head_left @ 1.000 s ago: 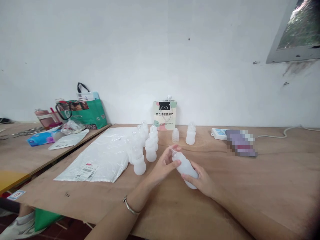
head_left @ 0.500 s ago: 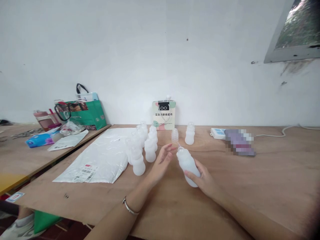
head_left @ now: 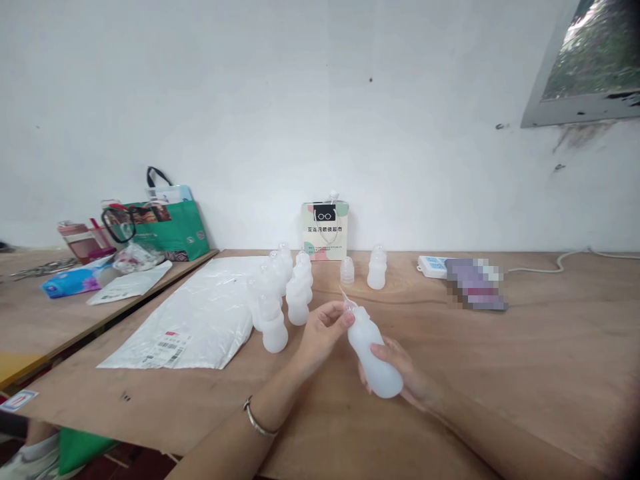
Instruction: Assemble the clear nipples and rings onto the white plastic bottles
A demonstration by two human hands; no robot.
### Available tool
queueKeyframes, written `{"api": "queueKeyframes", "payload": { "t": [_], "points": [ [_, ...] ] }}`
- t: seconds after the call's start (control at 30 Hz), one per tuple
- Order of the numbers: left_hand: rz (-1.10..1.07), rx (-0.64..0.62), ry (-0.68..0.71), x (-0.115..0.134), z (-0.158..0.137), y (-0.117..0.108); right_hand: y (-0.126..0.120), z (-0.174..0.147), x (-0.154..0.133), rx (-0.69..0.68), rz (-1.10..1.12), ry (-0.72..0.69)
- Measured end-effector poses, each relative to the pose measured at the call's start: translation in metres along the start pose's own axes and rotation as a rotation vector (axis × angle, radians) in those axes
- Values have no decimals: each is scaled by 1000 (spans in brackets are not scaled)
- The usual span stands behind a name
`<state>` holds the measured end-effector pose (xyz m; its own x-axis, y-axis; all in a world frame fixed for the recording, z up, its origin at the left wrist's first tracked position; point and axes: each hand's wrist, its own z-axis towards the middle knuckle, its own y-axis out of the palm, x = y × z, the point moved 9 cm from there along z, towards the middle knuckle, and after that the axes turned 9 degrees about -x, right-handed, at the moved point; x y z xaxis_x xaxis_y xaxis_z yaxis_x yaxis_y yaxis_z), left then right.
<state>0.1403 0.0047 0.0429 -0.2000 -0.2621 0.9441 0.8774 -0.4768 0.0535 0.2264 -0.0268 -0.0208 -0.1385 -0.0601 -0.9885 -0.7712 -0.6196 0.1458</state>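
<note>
My right hand is wrapped round a translucent white squeeze bottle, which leans with its neck up and to the left. At the bottle's mouth, the thumb and fingers of my left hand pinch a clear pointed nozzle; whether it is seated on the neck I cannot tell. Beyond my hands a clear cap stands on the wooden table. To its right is a capped white bottle. Several more capped bottles stand upright in a group left of my left hand.
A white plastic mailer lies flat to the left. Against the wall stands a paper bag. A white box with a cable and a blurred purple object are at the right. On the adjoining table are a green bag and a tissue pack.
My left hand has closed from spread fingers into a pinch at the nozzle. My right hand has lowered the bottle slightly toward me and tilted it more to the left.
</note>
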Motion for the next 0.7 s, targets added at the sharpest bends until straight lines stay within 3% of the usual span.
{"api": "queueKeyframes", "payload": {
  "t": [0.07, 0.13, 0.33, 0.57, 0.7],
  "points": [
    [-17, -19, -7, 0, 0, 1, 10, 1, 5, -95, 149, 14],
    [-38, -37, -2, 0, -1, 3, 11, 2, 5, -81, 158, 0],
    [-87, -74, -15, -4, -1, 10, -9, 0, -16, 218, -173, -106],
    [-2, -90, -6, -6, -6, 14, 5, 3, -1, -115, 68, -40],
    [-88, -174, -28, -15, 22, 15, -14, 3, -9, 49, 36, -127]
  ]
}}
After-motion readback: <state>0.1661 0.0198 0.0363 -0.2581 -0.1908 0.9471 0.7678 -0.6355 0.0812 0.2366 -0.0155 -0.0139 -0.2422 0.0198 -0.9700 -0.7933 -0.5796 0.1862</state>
